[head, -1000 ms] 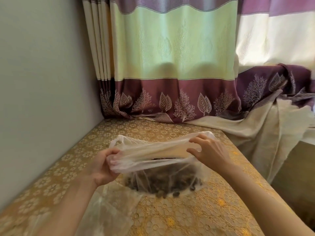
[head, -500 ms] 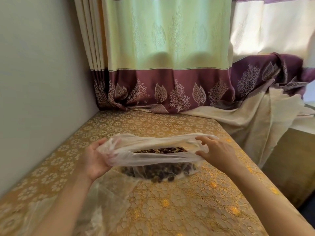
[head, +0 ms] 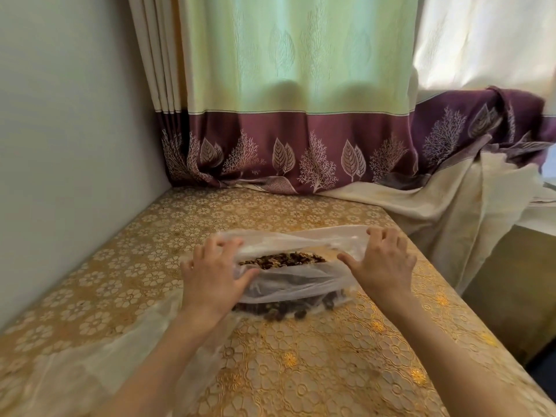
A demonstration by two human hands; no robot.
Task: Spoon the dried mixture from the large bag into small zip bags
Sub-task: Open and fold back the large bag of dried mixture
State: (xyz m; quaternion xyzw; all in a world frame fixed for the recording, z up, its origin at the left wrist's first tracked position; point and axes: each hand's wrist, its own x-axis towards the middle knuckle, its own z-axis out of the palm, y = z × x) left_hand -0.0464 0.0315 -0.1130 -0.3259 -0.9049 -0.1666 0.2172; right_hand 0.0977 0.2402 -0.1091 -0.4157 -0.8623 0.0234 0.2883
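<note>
Bag: large bag (head: 288, 284) lies between both hands mid-table (head: 346, 371), mouth running left to right.
Mixture: dried mixture (head: 281, 259) exposed.
Hands: left hand (head: 212, 273) and right hand (head: 382, 261) each grasp a rim end, equally near.

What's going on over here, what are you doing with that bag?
A person is spreading open the mouth of a large clear plastic bag that sits on a table with a gold flowered cloth. The left hand holds the bag's left edge and the right hand holds its right edge, fingers curled over the rim. A dark dried mixture shows through the opening. No spoon or small zip bags are clearly in view, so no spooning has begun.
</note>
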